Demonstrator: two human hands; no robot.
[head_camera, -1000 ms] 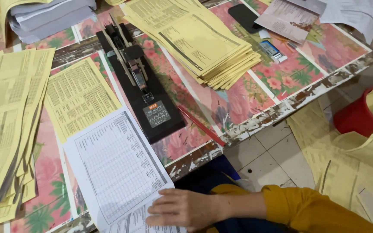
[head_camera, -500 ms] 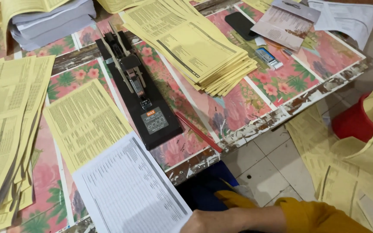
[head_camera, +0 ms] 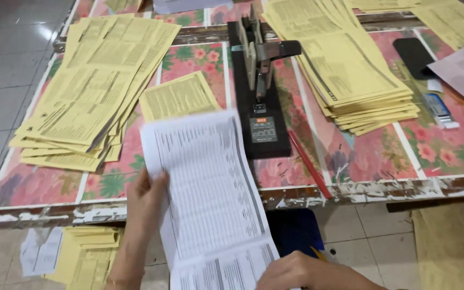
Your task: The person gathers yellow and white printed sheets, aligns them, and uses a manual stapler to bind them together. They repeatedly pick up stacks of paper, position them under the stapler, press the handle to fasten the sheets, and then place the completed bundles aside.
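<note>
Head view: a white printed sheet (head_camera: 208,198) is held over the table's (head_camera: 404,182) near edge.
Its left edge is pinched by the left hand (head_camera: 145,201); its bottom corner is pressed by the right hand (head_camera: 302,271), beside a black stapler (head_camera: 259,91).

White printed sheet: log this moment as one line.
left hand: holds white printed sheet at its left edge | right hand: on its bottom edge | black stapler: untouched on table

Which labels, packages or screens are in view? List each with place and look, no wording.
Label: on the black stapler's base at table centre, small dark rectangle with a red strip.
Phone screen: upper right beside the yellow stack, black, dark, flat.
Small packet: right of that stack, blue and white, oblong.
</note>
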